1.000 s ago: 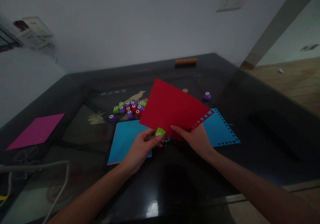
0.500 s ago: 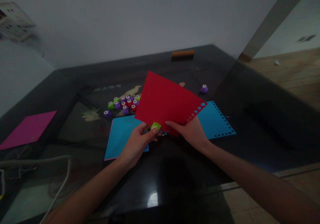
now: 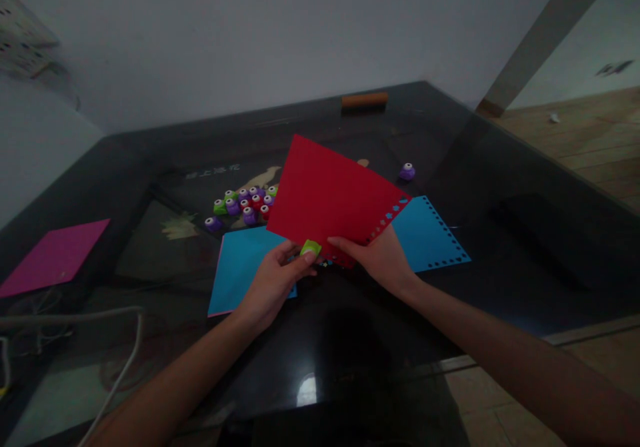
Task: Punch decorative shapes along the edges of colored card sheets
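Observation:
My left hand (image 3: pixel 274 275) is closed round a green craft punch (image 3: pixel 311 247), which sits at the lower edge of a red paper sheet (image 3: pixel 330 190). With the thumb on top, my right hand (image 3: pixel 383 257) grips that sheet near its lower right side and holds it tilted above the table. A row of small punched shapes runs along the sheet's right edge. Beneath it lie blue paper (image 3: pixel 241 267) on the left and a blue sheet (image 3: pixel 425 237) with punched edges on the right. Tiny paper cut-outs show below the red sheet.
Several purple, green and red craft punches (image 3: pixel 249 215) cluster behind the left blue paper. A lone purple punch (image 3: pixel 407 171) stands to the right. Pink paper (image 3: pixel 55 257) lies far left, near a white cable (image 3: pixel 135 340). A brown roll (image 3: pixel 365 100) rests at the dark table's back edge.
The view has shifted slightly, so everything appears a little higher and to the left. Both hands keep their grip on the red sheet and green punch, with hardly any movement between them.

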Tool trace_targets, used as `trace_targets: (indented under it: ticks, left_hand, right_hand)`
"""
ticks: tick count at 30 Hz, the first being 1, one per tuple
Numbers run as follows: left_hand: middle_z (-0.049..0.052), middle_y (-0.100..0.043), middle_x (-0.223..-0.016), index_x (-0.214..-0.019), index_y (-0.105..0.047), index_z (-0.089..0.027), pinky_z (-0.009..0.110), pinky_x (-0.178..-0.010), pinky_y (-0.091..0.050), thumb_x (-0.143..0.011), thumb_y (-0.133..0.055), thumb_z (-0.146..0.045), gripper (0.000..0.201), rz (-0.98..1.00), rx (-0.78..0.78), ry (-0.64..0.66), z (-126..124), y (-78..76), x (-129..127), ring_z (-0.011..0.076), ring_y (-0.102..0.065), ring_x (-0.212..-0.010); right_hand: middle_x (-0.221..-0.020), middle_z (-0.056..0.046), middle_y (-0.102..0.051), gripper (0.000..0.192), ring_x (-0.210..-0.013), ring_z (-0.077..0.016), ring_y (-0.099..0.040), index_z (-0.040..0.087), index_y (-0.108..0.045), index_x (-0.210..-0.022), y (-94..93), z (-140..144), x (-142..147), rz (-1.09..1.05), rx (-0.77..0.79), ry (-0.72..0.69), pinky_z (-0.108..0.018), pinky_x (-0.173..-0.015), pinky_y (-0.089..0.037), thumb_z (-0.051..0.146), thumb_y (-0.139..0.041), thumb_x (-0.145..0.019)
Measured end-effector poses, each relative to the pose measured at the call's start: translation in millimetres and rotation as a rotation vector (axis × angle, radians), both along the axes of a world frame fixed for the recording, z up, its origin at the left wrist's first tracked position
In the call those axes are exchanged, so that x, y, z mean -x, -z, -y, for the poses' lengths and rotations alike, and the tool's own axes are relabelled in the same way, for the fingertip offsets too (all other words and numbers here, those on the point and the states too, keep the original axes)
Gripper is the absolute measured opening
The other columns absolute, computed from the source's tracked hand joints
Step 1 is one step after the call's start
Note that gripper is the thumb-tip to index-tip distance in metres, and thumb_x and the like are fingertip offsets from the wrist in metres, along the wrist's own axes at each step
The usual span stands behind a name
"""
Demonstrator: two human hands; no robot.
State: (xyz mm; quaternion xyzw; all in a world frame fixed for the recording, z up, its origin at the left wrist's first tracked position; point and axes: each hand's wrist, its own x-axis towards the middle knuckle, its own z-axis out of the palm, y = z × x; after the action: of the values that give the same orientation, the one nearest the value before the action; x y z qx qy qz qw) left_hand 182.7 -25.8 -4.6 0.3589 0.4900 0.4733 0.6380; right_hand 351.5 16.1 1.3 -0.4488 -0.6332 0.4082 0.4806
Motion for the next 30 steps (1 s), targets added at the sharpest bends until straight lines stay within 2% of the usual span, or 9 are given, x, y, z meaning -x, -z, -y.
trace_targets:
  ticks: [12,25,30]
  left_hand:
    - [0.005,-0.068,-0.099,-0.095,-0.068,-0.019,0.023,-0.070,-0.048,-0.070,-0.074,-0.029,0.027,-0.005,-0.003,-0.003,0.3,-1.2,-0.2,0.0172,-0.060,-0.088]
    - [0.006,-0.066,-0.104,-0.097,-0.068,-0.019,0.023,-0.067,-0.045,-0.070,-0.074,-0.030,0.030,-0.018,-0.015,-0.005,0.0,-0.2,0.2,0.0168,-0.058,-0.086]
    - [0.005,-0.066,-0.097,-0.095,-0.068,-0.018,0.022,-0.065,-0.043,-0.071,-0.074,-0.029,0.026,-0.021,-0.030,-0.007,0.3,-0.2,0.5,0.0152,-0.056,-0.082]
  right_hand:
    - [-0.102,-0.007,-0.071,0.033,-0.094,-0.0254,-0.067,0.020,-0.067,-0.100,1.8,-1.8,-0.2,0.013,-0.033,0.007,-0.038,-0.083,-0.056,0.027,-0.072,-0.068]
    - [-0.103,-0.007,-0.071,0.031,-0.095,-0.0243,-0.067,0.021,-0.068,-0.098,2.5,-0.7,0.1,-0.017,-0.029,0.006,-0.037,-0.084,-0.055,0.026,-0.072,-0.068]
    - [-0.103,-0.007,-0.071,0.035,-0.096,-0.0247,-0.066,0.022,-0.067,-0.102,2.4,-0.8,-0.1,-0.016,-0.029,-0.004,-0.039,-0.087,-0.053,0.026,-0.072,-0.068]
